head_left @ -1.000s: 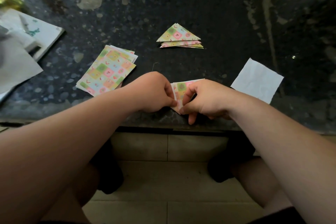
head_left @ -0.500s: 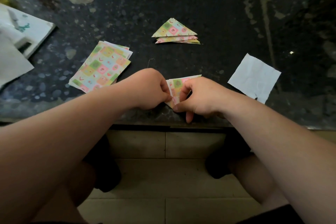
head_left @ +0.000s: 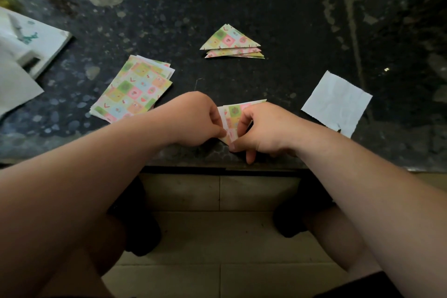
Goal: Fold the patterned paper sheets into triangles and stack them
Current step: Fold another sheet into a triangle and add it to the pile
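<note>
Head view: patterned sheet (head_left: pixel 234 113) sits lower centre of frame, right at the near table edge, between the two hands and partly hidden by both. Left hand (head_left: pixel 198 118) is curled, fingertips pinching the sheet's left edge; right hand (head_left: pixel 263 130) pinches its near corner with thumb and forefinger, one finger pointing down over the table edge. Sheet looks part-folded, thin paper, white back showing along the left edge, pastel checker print of green, pink and yellow squares. Stack of flat sheets (head_left: pixel 131 91), same print, slightly fanned, lies left of centre just beside the left forearm. Stack of folded triangles (head_left: pixel 229 40) lies upper centre, well apart from the hands, edges offset. Plain white square paper (head_left: pixel 337 101), creased, lies at right. Table (head_left: pixel 278 19) is dark speckled stone, glossy. White papers (head_left: pixel 31 43) at the far left edge. Pale tiled floor (head_left: pixel 217 237) below.
</note>
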The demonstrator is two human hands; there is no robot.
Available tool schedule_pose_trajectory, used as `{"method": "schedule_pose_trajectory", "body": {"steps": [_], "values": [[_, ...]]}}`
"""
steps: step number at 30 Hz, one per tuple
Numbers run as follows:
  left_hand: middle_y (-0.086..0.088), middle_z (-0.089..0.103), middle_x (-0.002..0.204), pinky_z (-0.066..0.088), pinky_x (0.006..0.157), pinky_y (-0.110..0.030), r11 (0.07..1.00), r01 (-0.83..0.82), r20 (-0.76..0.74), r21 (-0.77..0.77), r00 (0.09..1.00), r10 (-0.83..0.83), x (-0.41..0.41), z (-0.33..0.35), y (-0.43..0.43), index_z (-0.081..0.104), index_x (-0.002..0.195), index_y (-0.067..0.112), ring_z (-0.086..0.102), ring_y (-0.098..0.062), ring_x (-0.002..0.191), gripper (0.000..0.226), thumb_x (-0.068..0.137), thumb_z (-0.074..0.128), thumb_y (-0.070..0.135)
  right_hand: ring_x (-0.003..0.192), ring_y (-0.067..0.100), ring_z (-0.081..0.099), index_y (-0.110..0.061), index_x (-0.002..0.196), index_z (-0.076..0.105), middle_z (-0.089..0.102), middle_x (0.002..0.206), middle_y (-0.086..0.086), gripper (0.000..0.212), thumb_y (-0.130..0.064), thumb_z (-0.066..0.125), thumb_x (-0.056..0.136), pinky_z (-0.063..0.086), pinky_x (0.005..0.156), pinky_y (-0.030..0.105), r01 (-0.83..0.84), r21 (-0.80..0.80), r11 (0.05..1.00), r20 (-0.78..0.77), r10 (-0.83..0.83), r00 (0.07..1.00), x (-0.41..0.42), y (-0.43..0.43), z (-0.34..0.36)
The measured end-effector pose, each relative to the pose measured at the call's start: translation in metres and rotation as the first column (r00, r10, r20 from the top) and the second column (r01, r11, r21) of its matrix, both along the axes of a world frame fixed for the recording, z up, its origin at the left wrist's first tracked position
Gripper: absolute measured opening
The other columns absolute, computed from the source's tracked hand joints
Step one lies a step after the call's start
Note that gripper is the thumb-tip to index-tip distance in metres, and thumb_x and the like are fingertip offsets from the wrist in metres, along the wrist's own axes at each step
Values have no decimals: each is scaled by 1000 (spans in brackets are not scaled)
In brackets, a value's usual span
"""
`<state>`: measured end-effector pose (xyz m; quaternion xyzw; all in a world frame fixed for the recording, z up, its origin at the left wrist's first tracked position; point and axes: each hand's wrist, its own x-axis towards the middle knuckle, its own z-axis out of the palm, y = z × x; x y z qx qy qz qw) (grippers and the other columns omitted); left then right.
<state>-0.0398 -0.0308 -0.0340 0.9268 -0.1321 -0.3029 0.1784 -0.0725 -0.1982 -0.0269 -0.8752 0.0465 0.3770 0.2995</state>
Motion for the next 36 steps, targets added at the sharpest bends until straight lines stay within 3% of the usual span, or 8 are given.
{"method": "schedule_pose_trajectory", "body": {"steps": [4, 9, 14, 22, 30, 36], "values": [[10, 70, 82, 41, 62, -16, 999, 48, -21, 10, 999, -48, 2, 3, 5, 77, 86, 27, 59, -4, 76, 12, 91, 72, 36, 44, 4, 60, -19, 92, 62, 73, 60, -1, 23, -26, 83, 85, 40, 42, 20, 2, 6, 1000, 2, -2, 1000, 0, 0, -1], [4, 71, 84, 46, 70, -28, 999, 23, 10, 46, 1000, -24, -1, -3, -2, 78, 88, 22, 64, -15, 82, 17, 93, 69, 35, 47, 4, 60, -21, 90, 64, 74, 62, -2, 19, -29, 81, 86, 41, 43, 19, -9, 5, 1000, 1, 9, 1000, 0, -1, 0], [-1, 70, 77, 47, 65, -30, 997, -8, 41, 83, 999, 5, -2, -6, -7, 75, 81, 19, 64, -20, 78, 17, 90, 69, 32, 46, 7, 58, -21, 90, 64, 74, 63, 0, 16, -30, 76, 91, 40, 41, 17, 7, 14, 1000, 2, -7, 1000, 0, -2, -1], [4, 66, 71, 39, 54, -27, 997, -24, 11, 73, 1000, 23, 0, -5, -7, 70, 71, 24, 60, -13, 71, 22, 90, 72, 34, 46, 3, 60, -22, 91, 65, 74, 63, -1, 14, -31, 75, 92, 42, 44, 21, 0, 14, 1000, 1, 0, 1000, 1, -1, -1], [1, 67, 74, 42, 58, -29, 997, -33, 6, 75, 999, 33, -1, -5, -8, 73, 76, 21, 62, -17, 74, 21, 91, 72, 35, 52, 13, 60, -20, 91, 65, 74, 62, 1, 14, -28, 77, 92, 41, 41, 18, 13, 19, 1000, -5, -13, 1000, 1, -1, -2], [0, 68, 76, 42, 56, -29, 996, -39, -2, 74, 999, 39, -1, -4, -9, 74, 80, 19, 62, -17, 74, 21, 91, 72, 36, 49, 8, 61, -20, 92, 65, 75, 63, 0, 14, -28, 77, 91, 43, 44, 19, 4, 20, 1000, -11, -4, 1000, 1, -2, -1]]}}
